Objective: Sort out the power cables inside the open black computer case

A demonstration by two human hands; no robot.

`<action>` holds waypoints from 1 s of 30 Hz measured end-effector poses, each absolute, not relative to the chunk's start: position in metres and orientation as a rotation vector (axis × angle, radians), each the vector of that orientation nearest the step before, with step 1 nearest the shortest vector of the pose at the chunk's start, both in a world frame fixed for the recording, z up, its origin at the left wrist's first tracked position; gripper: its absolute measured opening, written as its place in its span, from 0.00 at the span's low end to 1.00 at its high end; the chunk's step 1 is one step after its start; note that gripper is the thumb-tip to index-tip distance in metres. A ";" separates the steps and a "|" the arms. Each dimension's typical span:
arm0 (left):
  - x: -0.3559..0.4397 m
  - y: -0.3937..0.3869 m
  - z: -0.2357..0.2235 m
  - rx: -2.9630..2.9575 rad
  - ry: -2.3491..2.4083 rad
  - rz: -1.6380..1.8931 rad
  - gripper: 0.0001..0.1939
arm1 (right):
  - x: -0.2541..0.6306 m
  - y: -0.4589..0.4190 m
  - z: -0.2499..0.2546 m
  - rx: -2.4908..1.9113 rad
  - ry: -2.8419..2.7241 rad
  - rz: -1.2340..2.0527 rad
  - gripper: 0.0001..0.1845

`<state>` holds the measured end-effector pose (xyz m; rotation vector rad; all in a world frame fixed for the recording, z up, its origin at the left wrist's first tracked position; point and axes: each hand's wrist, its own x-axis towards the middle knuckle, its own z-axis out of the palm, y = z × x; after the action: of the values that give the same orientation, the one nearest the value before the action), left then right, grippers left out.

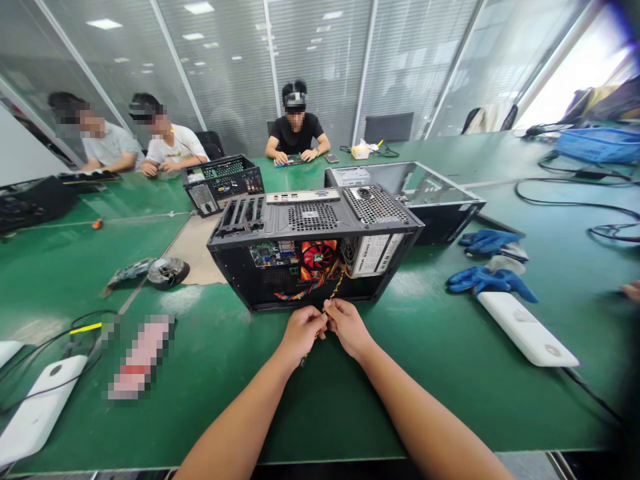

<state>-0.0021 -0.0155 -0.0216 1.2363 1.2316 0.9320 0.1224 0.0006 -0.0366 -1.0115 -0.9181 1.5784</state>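
A black computer case (235, 280) stands on the green table with its open side towards me. Inside are a red fan (319, 255), part of a green circuit board (267, 255) and a power supply (377, 255) with a white label. A yellow-and-black power cable (339, 285) runs from the power supply out over the case's lower edge to my hands. My left hand (303, 330) pinches this cable, whose dark end hangs below the fingers. Close beside it, my right hand (346, 325) pinches the same cable nearer the case.
Another case (430, 223) stands behind on the right, a smaller one (225, 183) behind on the left. Blue gloves (493, 283) and a white power bank (530, 330) lie right. A tape roll (169, 272) and a second power bank (45, 403) lie left. Co-workers (297, 133) sit across the table.
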 end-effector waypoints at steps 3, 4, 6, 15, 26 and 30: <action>-0.003 -0.016 -0.022 1.258 1.254 0.930 0.11 | 0.122 0.001 -0.035 -1.012 -0.889 1.591 0.24; -0.003 -0.016 -0.022 1.271 1.266 0.929 0.11 | 0.122 0.001 -0.035 -1.015 -0.880 1.594 0.24; -0.004 -0.016 -0.021 1.304 1.292 0.920 0.11 | 0.122 0.001 -0.035 -1.020 -0.862 1.600 0.24; -0.003 -0.016 -0.019 1.282 1.269 0.921 0.11 | 0.122 0.001 -0.037 -1.003 -0.881 1.591 0.24; -0.004 -0.017 -0.019 1.335 1.301 0.906 0.11 | 0.121 0.001 -0.035 -1.037 -0.866 1.588 0.24; -0.006 -0.018 -0.021 1.463 1.354 0.897 0.11 | 0.121 0.002 -0.037 -1.019 -0.856 1.596 0.24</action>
<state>-0.0055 -0.0179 -0.0205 1.4635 1.3543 0.8973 0.1214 0.0015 -0.0368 -1.0186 -0.8555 1.5957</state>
